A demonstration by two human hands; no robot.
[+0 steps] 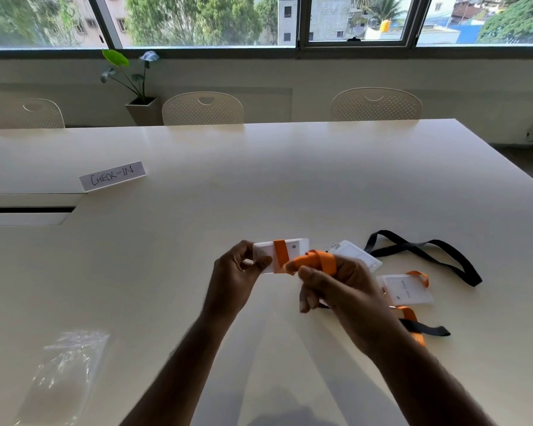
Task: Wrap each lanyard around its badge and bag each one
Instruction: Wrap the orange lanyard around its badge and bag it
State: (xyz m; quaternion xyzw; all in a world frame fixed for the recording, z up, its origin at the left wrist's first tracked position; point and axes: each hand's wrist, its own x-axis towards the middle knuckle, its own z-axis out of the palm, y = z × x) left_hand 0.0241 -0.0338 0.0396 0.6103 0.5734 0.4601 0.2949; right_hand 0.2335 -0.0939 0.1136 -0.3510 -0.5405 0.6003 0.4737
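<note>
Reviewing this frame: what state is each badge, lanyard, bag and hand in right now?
Held badge: lifted, orange lanyard partly wrapped.
Left hand: pinching badge's end.
Right hand: gripping lanyard loops.
Second badge: on table, black lanyard loose.
Third badge: on table, unwrapped.
Plastic bags: flat, unused.

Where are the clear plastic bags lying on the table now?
In the head view, the clear plastic bags lie on the table at the near left, left of the left forearm and apart from the badges.
</note>
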